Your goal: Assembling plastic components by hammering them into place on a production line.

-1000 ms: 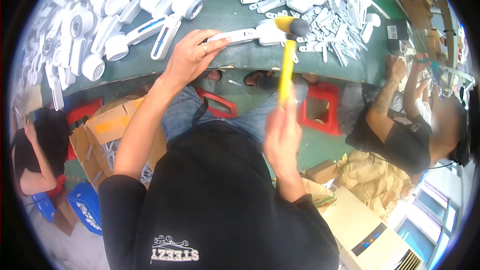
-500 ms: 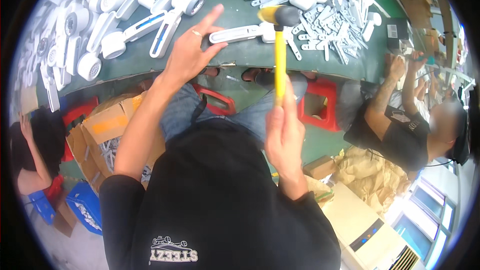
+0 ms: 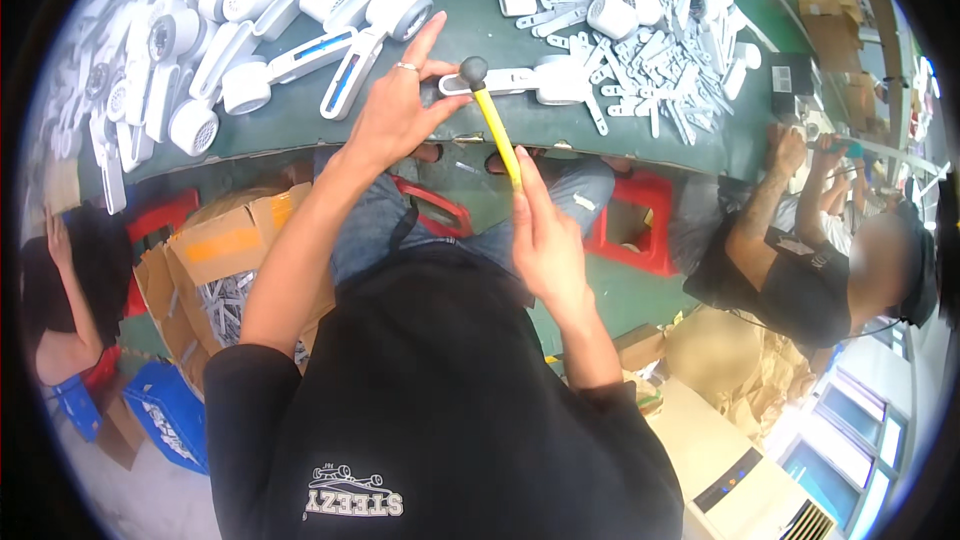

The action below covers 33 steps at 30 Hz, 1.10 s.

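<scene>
Shirt (image 3: pixel 440 390), black, in the nearest position, bearing a white line drawing of a wheeled board above blocky white lettering (image 3: pixel 353 502), which appears inverted. Beyond it, the right hand (image 3: pixel 548 245) has its grip clamped on the yellow handle of a mallet (image 3: pixel 493 128); the rounded black mallet head lies over the near end of a handheld fan (image 3: pixel 512 81), contact between the two being impossible to tell. The left hand (image 3: pixel 395 115) extends its index finger, with the thumb and another finger apart on either side of the same end; whether this grip presses on it cannot be told.

The fan lies crosswise on the green desk (image 3: pixel 480 28), near its front edge: white, with a slim, round-ended handle, small dark marks along the handle, and a drum-shaped head toward the right. Just beyond that head, and partly beside it, spreads a pile of flat grey-white strips (image 3: pixel 660 80). To the left are heaped similar white fans (image 3: pixel 200 40), several showing round grilles, two with blue inlays along their handles. Farther right, a dark box (image 3: pixel 797 90) carries a pale label (image 3: pixel 781 78), too small to read.
</scene>
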Tool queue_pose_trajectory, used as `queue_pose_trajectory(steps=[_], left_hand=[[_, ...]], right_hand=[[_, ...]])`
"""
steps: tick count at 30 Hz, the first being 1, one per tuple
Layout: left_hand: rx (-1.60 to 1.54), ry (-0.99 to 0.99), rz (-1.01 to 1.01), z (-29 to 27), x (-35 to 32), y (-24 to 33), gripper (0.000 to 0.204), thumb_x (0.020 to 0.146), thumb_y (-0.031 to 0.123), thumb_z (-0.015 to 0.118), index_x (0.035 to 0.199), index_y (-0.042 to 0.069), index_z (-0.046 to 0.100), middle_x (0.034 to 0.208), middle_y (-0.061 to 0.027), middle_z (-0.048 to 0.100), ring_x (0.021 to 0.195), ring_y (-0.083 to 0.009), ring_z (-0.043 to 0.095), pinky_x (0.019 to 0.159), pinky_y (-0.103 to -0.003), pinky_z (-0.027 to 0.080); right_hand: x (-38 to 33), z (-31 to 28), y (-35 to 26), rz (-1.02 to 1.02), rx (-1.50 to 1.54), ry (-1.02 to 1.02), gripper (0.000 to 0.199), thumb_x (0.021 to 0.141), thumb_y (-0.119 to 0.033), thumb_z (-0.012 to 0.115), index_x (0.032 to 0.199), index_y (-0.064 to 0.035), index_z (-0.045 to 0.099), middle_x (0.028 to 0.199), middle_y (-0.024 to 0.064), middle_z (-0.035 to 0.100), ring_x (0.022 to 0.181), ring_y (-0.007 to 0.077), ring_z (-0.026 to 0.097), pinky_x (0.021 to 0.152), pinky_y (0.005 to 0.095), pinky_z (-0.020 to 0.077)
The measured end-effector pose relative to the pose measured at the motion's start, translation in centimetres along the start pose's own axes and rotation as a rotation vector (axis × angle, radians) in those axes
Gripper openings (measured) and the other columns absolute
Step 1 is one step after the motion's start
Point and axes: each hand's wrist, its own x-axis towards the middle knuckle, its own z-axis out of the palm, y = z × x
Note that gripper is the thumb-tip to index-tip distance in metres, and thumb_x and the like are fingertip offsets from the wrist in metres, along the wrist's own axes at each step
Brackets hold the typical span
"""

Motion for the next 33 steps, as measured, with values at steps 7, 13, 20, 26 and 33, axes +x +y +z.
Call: queue_pose_trajectory(steps=[7,13,20,26,33], left_hand=[[0.277,0.043,0.399,-3.4,-1.3,3.0,0.036,0.093,0.006,0.075,0.129,0.008,0.075,0.124,-0.0105,0.076,0.11,-0.0322,0.069,0.096,-0.041,0.054],[0.31,0.576,0.091,-17.4,-9.0,4.9,0.04,0.089,-0.001,0.083,0.128,0.003,0.078,0.118,-0.0135,0.079,0.11,-0.0225,0.073,0.098,-0.034,0.057],[0.291,1.214,-0.237,-41.0,-4.5,-1.7,0.048,0.097,0.021,0.079,0.141,0.004,0.071,0.089,0.0023,0.071,0.083,-0.0045,0.057,0.078,-0.023,0.047],[0.505,1.432,-0.24,-58.6,5.3,-11.6,0.049,0.088,0.031,0.086,0.127,0.002,0.078,0.1,-0.0114,0.082,0.079,-0.0152,0.072,0.078,-0.031,0.054],[0.948,1.298,-0.32,-68.4,10.9,-23.1,0.053,0.082,0.036,0.084,0.121,0.0,0.079,0.114,-0.0241,0.079,0.107,-0.0367,0.077,0.099,-0.042,0.056]], right_hand=[[1.8,-3.4,0.6,-0.12,0.648,0.326,0.051,0.116,-0.025,0.046,0.163,-0.0047,0.043,0.068,-0.0033,0.05,0.057,0.0032,0.043,0.053,0.0215,0.035],[8.4,-1.1,1.4,-0.113,0.669,0.149,0.051,0.116,-0.031,0.049,0.162,-0.0089,0.045,0.07,-0.0085,0.044,0.052,0.0015,0.036,0.046,0.0204,0.0286],[11.9,1.7,2.7,-0.01,0.839,0.027,0.055,0.115,-0.032,0.05,0.165,-0.0096,0.041,0.068,-0.0049,0.047,0.05,0.004,0.041,0.043,0.0221,0.0343],[12.4,1.7,2.7,0.155,0.897,0.116,0.058,0.114,-0.039,0.053,0.165,-0.0136,0.04,0.065,-0.0039,0.042,0.045,0.006,0.037,0.038,0.023,0.0333],[11.2,2.6,4.0,0.201,0.975,0.253,0.055,0.114,-0.036,0.052,0.162,-0.0099,0.043,0.067,-0.0048,0.046,0.049,0.0047,0.04,0.042,0.0224,0.0319]])
